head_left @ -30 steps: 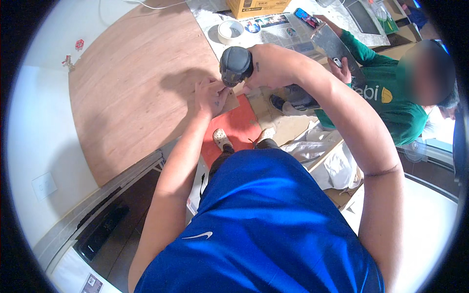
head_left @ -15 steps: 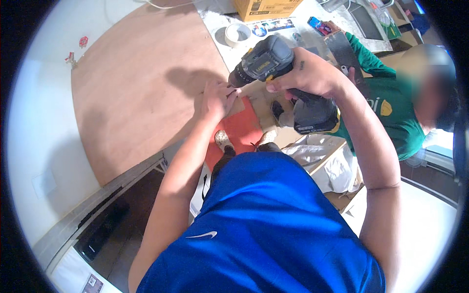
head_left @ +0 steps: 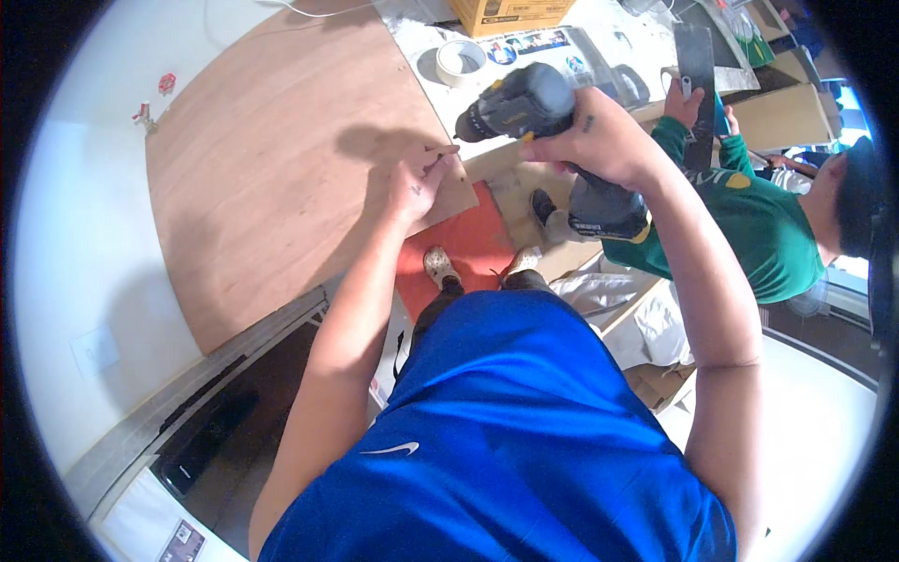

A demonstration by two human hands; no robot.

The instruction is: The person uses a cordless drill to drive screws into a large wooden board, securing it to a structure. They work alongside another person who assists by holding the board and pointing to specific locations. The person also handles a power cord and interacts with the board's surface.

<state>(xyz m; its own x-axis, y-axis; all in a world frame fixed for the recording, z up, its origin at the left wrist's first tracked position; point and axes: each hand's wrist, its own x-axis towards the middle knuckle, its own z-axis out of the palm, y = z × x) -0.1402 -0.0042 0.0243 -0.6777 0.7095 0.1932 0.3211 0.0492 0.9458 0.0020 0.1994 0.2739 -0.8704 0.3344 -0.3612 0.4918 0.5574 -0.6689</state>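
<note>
- Wearer's grips in view: two, namely one left grip (head_left: 417,187) and one right grip (head_left: 604,140).
- Power drill (head_left: 529,98): one.
- Large wooden sheet (head_left: 300,178): one.
- Small wooden piece (head_left: 458,195): one noted, partly hidden.
- Roll of tape (head_left: 461,79): one.
- Yellow cardboard box (head_left: 510,16): one, partly in view.
- Pale clogs (head_left: 437,265): two.
- Dark shoe (head_left: 543,203): one visible.
- Co-worker in green (head_left: 758,229): one; count of persons further back cannot be determined.
- Co-worker's hands (head_left: 684,105): two.
- Dark flat panel (head_left: 694,66): one.
- Red valve handles (head_left: 166,83): two.
- Wall plate (head_left: 95,350): one.
- Orange-red floor covering (head_left: 468,229): one.
</note>
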